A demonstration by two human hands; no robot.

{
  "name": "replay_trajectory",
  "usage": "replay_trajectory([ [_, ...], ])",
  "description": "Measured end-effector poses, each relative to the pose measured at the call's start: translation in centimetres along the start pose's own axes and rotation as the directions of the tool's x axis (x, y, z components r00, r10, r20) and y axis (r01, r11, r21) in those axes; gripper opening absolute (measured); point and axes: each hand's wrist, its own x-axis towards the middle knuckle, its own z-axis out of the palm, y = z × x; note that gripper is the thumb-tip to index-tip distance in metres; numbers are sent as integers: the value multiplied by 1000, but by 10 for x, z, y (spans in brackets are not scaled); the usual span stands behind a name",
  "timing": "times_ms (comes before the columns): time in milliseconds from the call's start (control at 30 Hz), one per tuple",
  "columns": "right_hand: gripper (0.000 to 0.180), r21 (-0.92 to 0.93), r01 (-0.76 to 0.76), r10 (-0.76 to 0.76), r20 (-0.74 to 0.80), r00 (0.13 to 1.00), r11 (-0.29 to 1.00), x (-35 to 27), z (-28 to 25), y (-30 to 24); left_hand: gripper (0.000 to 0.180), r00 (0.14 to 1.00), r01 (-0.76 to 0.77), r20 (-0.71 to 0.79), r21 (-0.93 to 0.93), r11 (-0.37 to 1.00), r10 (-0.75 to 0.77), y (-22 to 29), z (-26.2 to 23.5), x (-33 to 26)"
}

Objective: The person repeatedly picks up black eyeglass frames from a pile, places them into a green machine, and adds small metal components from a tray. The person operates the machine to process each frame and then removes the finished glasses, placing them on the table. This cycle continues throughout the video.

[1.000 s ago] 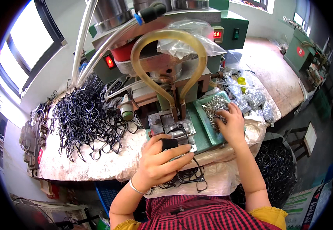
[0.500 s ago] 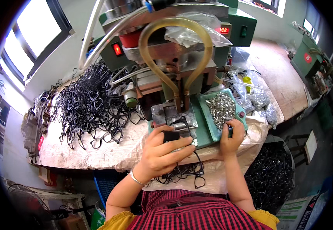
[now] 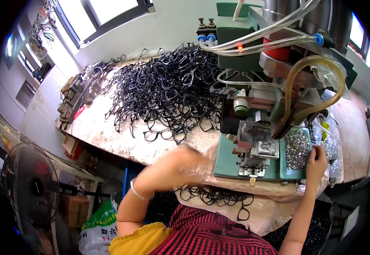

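The right hand (image 3: 317,159) rests at the tray (image 3: 283,173) of small metal parts (image 3: 296,148), fingers curled; any pinched part is hidden. The parts look light, stiff and slippery: pinch by the edges. The left hand (image 3: 185,155) is blurred, its grip indiscernible, near the black eyeglass frames (image 3: 168,91).

A single view, from a fisheye camera worn on the person's head, looks steeply down and forward over the tabletop (image 3: 108,127). It sits close above the person's own forearms, which enter from the lower edge. Straight lines bow toward the dark round rim. The green machine (image 3: 253,97) fills the upper right, the pile of black spectacle frames (image 3: 168,89) the centre, windows the far top left.
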Motion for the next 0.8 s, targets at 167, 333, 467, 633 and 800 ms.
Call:
replay_trajectory([
  [167,10,-115,186,-173,116,978,976,-9,10,-45,22,799,579,-508,506,639,-322,-213,-7,-48],
  [333,8,490,-266,273,59,960,830,-28,-12,-31,13,742,671,-381,402,624,-552,-164,-14,-60],
  [467,13,637,-453,456,174,873,624,-32,-1,-6,7,860,175,-511,287,942,-4,-31,-16,-14],
  [633,14,818,-395,407,220,886,418,-8,40,-46,20,731,-617,-161,260,743,663,49,36,43],
  [800,11,674,-242,324,5,946,697,-2,10,-48,31,718,-681,-69,137,719,693,34,69,79],
])
